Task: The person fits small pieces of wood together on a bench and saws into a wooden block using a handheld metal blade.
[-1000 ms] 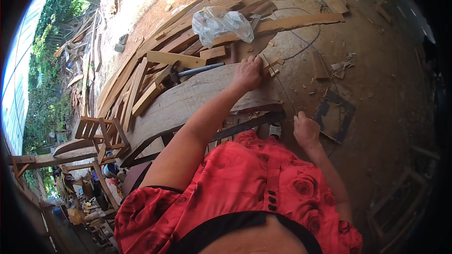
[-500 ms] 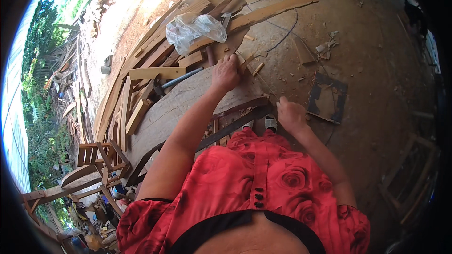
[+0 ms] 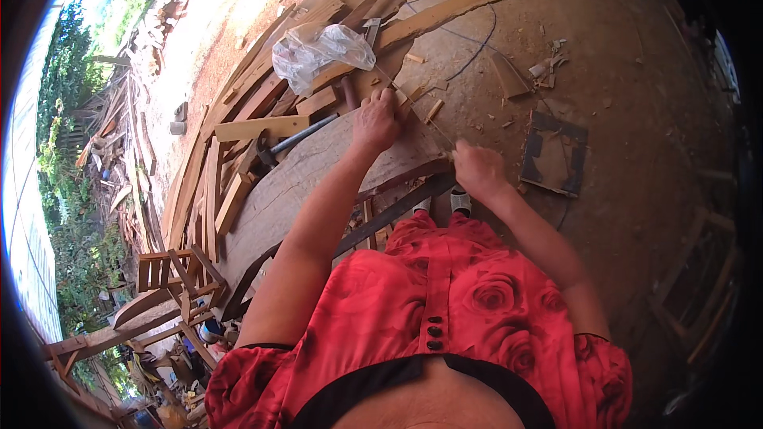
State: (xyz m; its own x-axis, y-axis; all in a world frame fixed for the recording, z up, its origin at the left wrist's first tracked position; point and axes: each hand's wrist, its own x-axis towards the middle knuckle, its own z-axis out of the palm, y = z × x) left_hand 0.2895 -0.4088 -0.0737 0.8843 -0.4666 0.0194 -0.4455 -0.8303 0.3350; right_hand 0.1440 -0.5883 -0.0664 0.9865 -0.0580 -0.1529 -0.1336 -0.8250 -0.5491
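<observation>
At the right end of the worn wooden bench (image 3: 298,160), my left hand (image 3: 377,119) is closed and presses down by a small piece of wood (image 3: 411,98) at the edge. My right hand (image 3: 479,171) is closed at the near end of a thin straight tool, which looks like a saw (image 3: 425,121) seen edge-on. Its thin line runs away from my right fist, past my left fingers. The grip itself is hidden in my fist. A hammer (image 3: 302,135) with a blue-grey handle lies left of my left hand.
Boards and wood blocks (image 3: 262,128) pile up on the bench's far left, with a clear plastic bag (image 3: 322,52) on top. A long plank (image 3: 453,12) juts out to the right. Offcuts, a cable (image 3: 481,52) and a dark square panel (image 3: 554,155) lie on the floor.
My right hand has moved away from me and to the left, pushing the saw's far end further past my left hand. My left hand stays at the same spot on the bench.
</observation>
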